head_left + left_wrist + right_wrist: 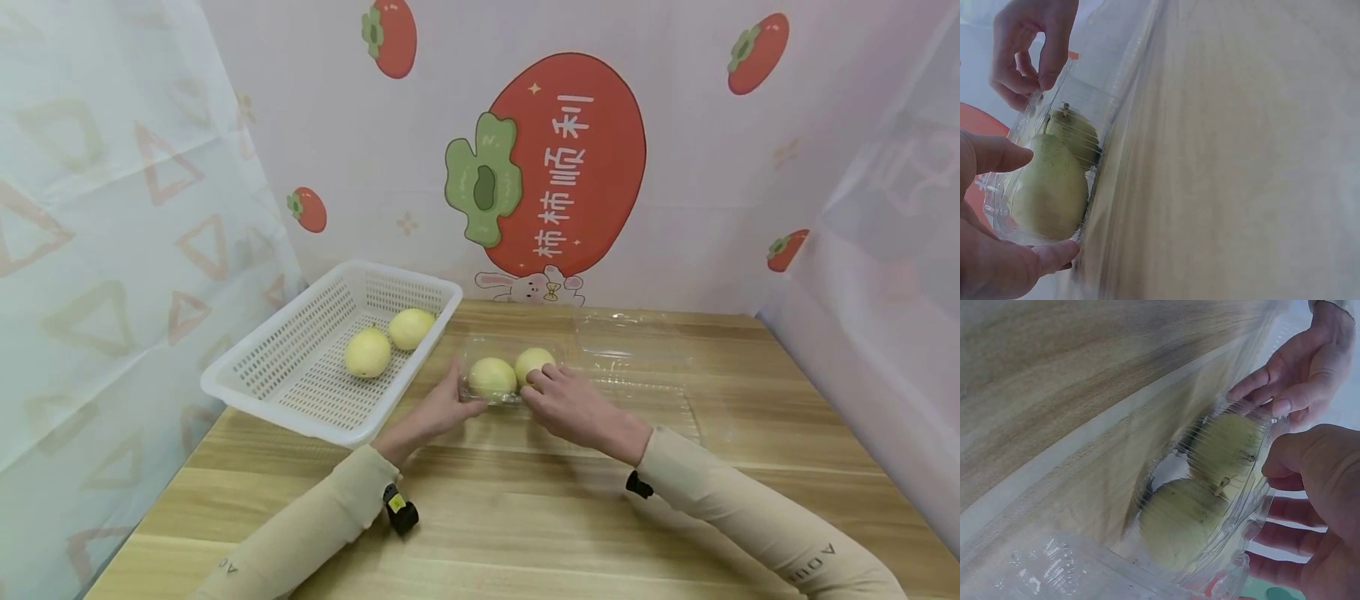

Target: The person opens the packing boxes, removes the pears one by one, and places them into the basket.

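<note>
A clear plastic clamshell box (1225,532) holds two yellow-green pears, the left pear (492,380) and the right pear (529,363), side by side. My left hand (441,405) grips the box's left end, thumb along the front and fingers round the end. At the right part of the same box, my right hand (573,408) pinches the plastic edge between thumb and index finger; its other fingers lie against the side in the right wrist view. Ribbed clear plastic covers the pears in both wrist views.
On the left stands a white perforated basket (337,429) with two more pears (368,352) inside. Another clear plastic container (645,392) lies opened out on the wooden table (517,533), right of the box. Printed cloth walls (690,183) stand behind and at both sides.
</note>
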Demonstrator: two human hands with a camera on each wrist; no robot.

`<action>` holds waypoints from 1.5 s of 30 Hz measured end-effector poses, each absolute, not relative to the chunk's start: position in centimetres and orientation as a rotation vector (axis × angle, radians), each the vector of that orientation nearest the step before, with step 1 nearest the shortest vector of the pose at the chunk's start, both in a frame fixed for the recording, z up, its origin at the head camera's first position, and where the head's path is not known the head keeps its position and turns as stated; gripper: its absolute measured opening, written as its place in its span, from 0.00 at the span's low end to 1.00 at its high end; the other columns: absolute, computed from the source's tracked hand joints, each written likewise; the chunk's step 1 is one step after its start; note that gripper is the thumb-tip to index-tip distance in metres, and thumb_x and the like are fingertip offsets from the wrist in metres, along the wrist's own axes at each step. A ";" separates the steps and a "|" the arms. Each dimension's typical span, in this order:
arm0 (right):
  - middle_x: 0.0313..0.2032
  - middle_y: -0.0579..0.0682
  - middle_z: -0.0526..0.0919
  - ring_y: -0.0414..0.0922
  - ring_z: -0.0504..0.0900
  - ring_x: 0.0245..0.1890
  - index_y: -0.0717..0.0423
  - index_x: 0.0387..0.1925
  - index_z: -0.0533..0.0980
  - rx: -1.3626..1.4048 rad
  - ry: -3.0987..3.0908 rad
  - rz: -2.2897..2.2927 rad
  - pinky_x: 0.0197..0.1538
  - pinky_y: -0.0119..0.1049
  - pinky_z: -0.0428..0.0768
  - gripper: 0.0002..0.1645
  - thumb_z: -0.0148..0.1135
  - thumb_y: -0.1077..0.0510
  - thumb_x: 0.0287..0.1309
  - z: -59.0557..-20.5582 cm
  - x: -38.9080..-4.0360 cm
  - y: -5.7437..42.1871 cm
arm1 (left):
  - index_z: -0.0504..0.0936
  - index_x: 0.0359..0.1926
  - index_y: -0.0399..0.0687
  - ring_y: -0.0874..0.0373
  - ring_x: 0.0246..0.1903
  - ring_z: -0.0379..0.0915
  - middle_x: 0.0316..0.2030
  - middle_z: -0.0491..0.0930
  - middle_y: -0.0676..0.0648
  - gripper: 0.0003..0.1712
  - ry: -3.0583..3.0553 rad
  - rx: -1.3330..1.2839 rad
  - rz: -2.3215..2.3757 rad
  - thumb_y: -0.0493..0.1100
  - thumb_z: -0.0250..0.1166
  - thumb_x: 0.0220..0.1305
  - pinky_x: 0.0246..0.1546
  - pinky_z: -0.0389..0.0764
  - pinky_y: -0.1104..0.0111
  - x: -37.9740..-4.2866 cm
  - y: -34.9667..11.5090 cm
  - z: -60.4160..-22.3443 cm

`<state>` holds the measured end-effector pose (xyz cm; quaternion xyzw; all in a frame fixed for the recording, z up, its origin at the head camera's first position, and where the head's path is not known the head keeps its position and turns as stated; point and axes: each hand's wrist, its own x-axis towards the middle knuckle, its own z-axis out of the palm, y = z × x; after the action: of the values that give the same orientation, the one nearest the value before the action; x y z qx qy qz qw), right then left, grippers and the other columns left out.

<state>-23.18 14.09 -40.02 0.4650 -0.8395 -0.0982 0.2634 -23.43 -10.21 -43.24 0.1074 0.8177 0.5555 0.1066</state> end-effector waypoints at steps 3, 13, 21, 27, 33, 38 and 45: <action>0.30 0.46 0.76 0.45 0.72 0.28 0.52 0.27 0.73 1.252 -2.279 -0.274 0.27 0.34 0.73 0.07 0.64 0.58 0.58 -40.0 -23.1 14.0 | 0.31 0.78 0.47 0.37 0.70 0.59 0.72 0.57 0.30 0.62 2.314 0.280 1.694 0.38 0.69 0.58 0.70 0.63 0.45 -23.8 -10.2 -43.3; 0.30 0.47 0.75 0.44 0.71 0.27 0.52 0.32 0.75 1.231 -2.304 -0.332 0.22 0.34 0.70 0.05 0.65 0.59 0.56 -39.7 -23.0 13.6 | 0.25 0.77 0.45 0.38 0.76 0.39 0.77 0.37 0.32 0.56 2.249 0.214 1.627 0.43 0.59 0.68 0.75 0.43 0.46 -23.8 -10.6 -43.1; 0.29 0.48 0.75 0.44 0.72 0.25 0.54 0.32 0.73 1.240 -2.224 -0.437 0.19 0.34 0.72 0.08 0.66 0.59 0.58 -39.9 -22.9 13.0 | 0.24 0.76 0.42 0.37 0.75 0.43 0.76 0.39 0.31 0.56 2.206 0.236 1.676 0.42 0.59 0.69 0.75 0.45 0.46 -23.9 -10.5 -43.1; 0.32 0.50 0.77 0.45 0.72 0.26 0.54 0.35 0.74 1.286 -2.195 -0.429 0.19 0.33 0.72 0.06 0.63 0.60 0.59 -40.1 -22.8 13.2 | 0.29 0.77 0.40 0.37 0.73 0.50 0.74 0.51 0.29 0.58 2.251 0.270 1.708 0.40 0.63 0.64 0.74 0.52 0.45 -23.5 -10.2 -43.0; 0.35 0.50 0.79 0.45 0.73 0.28 0.53 0.37 0.75 1.316 -2.200 -0.374 0.18 0.31 0.72 0.07 0.65 0.61 0.57 -40.1 -22.6 13.4 | 0.26 0.77 0.41 0.37 0.74 0.49 0.75 0.47 0.29 0.63 2.308 0.224 1.667 0.44 0.67 0.63 0.74 0.53 0.47 -23.4 -10.0 -43.6; 0.36 0.49 0.80 0.45 0.74 0.28 0.52 0.36 0.74 1.328 -2.219 -0.322 0.18 0.30 0.71 0.09 0.67 0.61 0.55 -40.2 -22.5 13.5 | 0.23 0.76 0.42 0.38 0.76 0.41 0.76 0.41 0.31 0.61 2.325 0.218 1.611 0.48 0.63 0.67 0.76 0.46 0.47 -23.3 -10.1 -44.1; 0.34 0.48 0.80 0.44 0.76 0.29 0.52 0.35 0.75 1.337 -2.238 -0.221 0.19 0.32 0.74 0.09 0.68 0.63 0.53 -40.2 -22.6 13.5 | 0.24 0.76 0.38 0.41 0.77 0.32 0.76 0.37 0.32 0.53 2.375 0.229 1.529 0.49 0.54 0.72 0.77 0.37 0.49 -23.2 -10.1 -44.0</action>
<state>-22.57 13.48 -40.20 0.4935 -0.8261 -0.0816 0.2594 -23.17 -10.06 -44.00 0.0798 0.8282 0.5331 0.1534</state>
